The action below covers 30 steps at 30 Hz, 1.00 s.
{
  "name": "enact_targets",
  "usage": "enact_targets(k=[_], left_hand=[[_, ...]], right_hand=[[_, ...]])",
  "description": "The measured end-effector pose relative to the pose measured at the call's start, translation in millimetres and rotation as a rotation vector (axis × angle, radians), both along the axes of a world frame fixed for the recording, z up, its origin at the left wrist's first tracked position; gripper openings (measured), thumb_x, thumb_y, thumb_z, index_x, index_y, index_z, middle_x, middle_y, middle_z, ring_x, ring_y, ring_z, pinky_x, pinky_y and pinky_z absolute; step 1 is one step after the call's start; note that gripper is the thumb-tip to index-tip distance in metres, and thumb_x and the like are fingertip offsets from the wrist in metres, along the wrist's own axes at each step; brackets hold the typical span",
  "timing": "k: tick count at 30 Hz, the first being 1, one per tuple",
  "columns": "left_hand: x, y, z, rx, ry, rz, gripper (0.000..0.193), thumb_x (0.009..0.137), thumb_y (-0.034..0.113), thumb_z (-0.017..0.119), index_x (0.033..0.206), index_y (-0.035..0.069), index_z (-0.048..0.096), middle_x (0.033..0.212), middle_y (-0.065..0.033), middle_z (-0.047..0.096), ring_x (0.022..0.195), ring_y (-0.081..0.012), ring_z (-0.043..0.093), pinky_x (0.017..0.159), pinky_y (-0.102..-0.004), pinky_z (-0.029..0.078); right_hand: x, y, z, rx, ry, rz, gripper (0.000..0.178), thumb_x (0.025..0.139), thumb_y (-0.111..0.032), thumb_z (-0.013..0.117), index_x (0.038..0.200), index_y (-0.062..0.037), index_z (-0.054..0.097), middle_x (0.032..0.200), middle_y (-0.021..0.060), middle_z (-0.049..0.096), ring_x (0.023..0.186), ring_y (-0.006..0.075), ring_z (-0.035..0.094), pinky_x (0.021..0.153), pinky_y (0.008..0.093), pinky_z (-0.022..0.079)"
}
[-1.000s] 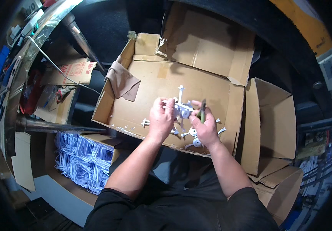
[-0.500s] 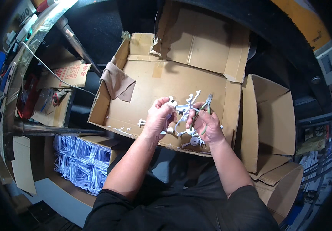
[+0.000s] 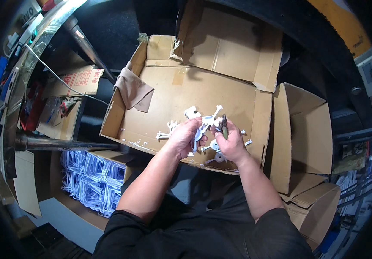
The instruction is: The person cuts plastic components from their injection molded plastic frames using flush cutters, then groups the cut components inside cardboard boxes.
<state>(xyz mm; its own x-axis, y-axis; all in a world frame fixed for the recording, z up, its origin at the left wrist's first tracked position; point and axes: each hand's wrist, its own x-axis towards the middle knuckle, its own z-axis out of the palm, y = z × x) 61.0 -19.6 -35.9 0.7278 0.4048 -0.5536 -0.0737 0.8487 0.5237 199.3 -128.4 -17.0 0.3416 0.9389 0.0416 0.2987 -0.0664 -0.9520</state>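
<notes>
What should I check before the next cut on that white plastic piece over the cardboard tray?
1. Left hand grips the white plastic sprue: ok.
2. Right hand holds the dark cutting tool against the sprue: ok.
3. Tool's blade position on the plastic: cannot tell, too small.
4. Work sits above the flattened cardboard tray, so trimmings land inside: ok.
5. Loose white parts lie under the hands, crowding the drop spot: not ok.
6. Brown cloth lies apart from the hands: ok.
</notes>
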Motion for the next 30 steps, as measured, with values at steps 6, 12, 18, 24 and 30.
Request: enact_targets(k=[6, 12, 18, 24, 30], left_hand=[[0.3, -1.4, -7.6, -0.032, 0.046, 0.091, 0.025, 0.095, 0.03, 0.055, 0.097, 0.005, 0.054, 0.068, -0.0061, 0.059, 0.053, -0.0152, 0.059, 0.047, -0.0265, 0.052], [-1.2, 3.9, -0.2, -0.059, 0.098, 0.265, 0.03, 0.096, 0.036, 0.052, 0.093, 0.007, 0.058, 0.069, -0.0043, 0.06, 0.055, -0.0131, 0.06, 0.042, -0.0219, 0.05], [-0.3, 3.4, -3.0, -0.039, -0.035, 0.332, 0.032, 0.096, 0.038, 0.05, 0.1, 0.007, 0.056, 0.077, -0.0036, 0.06, 0.06, -0.0107, 0.06, 0.043, -0.0204, 0.05], [6.1, -3.4, 1.7, 0.14, -0.01, 0.356, 0.031, 0.097, 0.038, 0.05, 0.098, 0.007, 0.051, 0.075, -0.0038, 0.057, 0.052, -0.0102, 0.054, 0.038, -0.0219, 0.047], [4.4, 0.8, -11.2, 0.114, 0.036, 0.4, 0.028, 0.097, 0.036, 0.05, 0.097, 0.008, 0.049, 0.071, -0.0029, 0.058, 0.05, -0.0095, 0.053, 0.037, -0.0228, 0.045]], right_hand=[[-5.2, 4.3, -1.4, 0.157, -0.384, -0.08, 0.038, 0.075, 0.004, 0.055, 0.113, -0.0027, 0.054, 0.11, 0.0177, 0.054, 0.099, 0.0332, 0.057, 0.085, 0.0379, 0.048], [-9.3, 1.2, 0.1, -0.01, -0.723, -0.126, 0.055, 0.071, -0.005, 0.062, 0.124, -0.0017, 0.048, 0.118, 0.0197, 0.049, 0.11, 0.0371, 0.049, 0.097, 0.0448, 0.039], [-24.6, -1.2, -1.5, -0.182, -0.83, -0.027, 0.061, 0.07, -0.009, 0.065, 0.127, -0.0001, 0.046, 0.121, 0.0191, 0.047, 0.115, 0.0376, 0.045, 0.102, 0.0461, 0.034], [-27.2, 0.0, -0.7, -0.163, -0.812, -0.019, 0.057, 0.071, -0.006, 0.062, 0.126, 0.001, 0.048, 0.122, 0.0218, 0.048, 0.114, 0.0388, 0.047, 0.1, 0.0449, 0.037], [-29.9, -0.2, -1.2, -0.164, -0.793, 0.005, 0.056, 0.07, -0.005, 0.061, 0.125, 0.0031, 0.048, 0.121, 0.0216, 0.049, 0.114, 0.0382, 0.048, 0.101, 0.0438, 0.038]])
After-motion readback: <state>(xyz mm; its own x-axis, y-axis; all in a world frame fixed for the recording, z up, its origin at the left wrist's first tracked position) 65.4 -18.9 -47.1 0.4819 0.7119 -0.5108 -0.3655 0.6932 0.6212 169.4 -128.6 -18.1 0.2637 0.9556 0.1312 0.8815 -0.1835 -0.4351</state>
